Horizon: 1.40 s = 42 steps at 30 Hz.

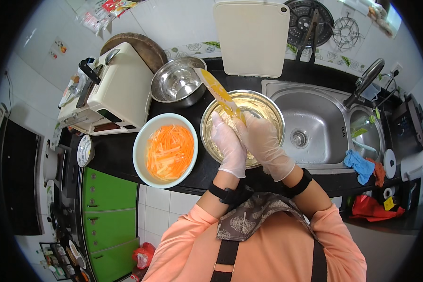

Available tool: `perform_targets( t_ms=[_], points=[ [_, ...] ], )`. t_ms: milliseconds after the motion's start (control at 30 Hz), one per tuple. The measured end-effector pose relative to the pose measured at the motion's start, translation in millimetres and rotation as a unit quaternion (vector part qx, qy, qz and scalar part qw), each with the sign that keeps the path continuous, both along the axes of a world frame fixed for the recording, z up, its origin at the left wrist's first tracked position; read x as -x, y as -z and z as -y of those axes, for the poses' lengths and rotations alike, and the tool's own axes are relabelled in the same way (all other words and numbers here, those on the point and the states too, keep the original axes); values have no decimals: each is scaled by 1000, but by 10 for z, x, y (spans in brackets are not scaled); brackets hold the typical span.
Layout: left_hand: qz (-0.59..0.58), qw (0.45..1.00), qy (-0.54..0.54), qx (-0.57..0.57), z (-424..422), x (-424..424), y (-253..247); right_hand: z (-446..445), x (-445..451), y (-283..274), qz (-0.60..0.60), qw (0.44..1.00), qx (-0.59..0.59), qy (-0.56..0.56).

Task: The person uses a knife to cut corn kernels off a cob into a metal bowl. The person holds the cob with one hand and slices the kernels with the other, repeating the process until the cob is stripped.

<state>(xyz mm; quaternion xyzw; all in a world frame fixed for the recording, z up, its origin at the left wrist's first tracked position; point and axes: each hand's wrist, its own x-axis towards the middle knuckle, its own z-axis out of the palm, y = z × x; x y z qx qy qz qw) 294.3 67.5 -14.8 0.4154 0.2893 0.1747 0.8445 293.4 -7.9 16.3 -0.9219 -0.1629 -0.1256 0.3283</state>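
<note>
Both my hands wear clear plastic gloves and are close together over a steel bowl (pixel 279 121). My left hand (pixel 230 146) is closed around a clump of pale, stringy food (pixel 228 120) too covered to identify. A kitchen knife with a yellow patterned blade (pixel 218 92) points up and left above the bowl. My right hand (pixel 266 141) is closed at its lower end; the handle is hidden. Pale bits lie inside the bowl, partly behind my hands. Left of it, a light blue bowl (pixel 137 162) holds orange and pale shreds in liquid.
Another steel bowl (pixel 178 83) stands behind, beside a cream appliance (pixel 125 84) with a black-handled knife (pixel 89 72) on it. A white cutting board (pixel 252 38) leans on the wall. Right are the sink (pixel 313 123), its faucet (pixel 364 83) and a blue cloth (pixel 359 166).
</note>
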Motion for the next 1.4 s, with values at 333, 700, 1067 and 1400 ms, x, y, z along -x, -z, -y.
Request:
perform_targets(
  t_ms=[333, 700, 1067, 1400],
  points=[
    [-8, 970, 80, 231, -118, -36, 85, 239, -35, -13, -113, 986, -106, -55],
    [17, 991, 24, 129, -86, -60, 15, 202, 70, -88, -64, 995, -49, -60],
    [70, 993, 47, 87, -91, -53, 100, 155, 38, -34, -42, 997, -47, -52],
    [79, 985, 61, 139, -131, -43, 87, 132, 68, -47, -53, 997, -46, -40]
  ],
)
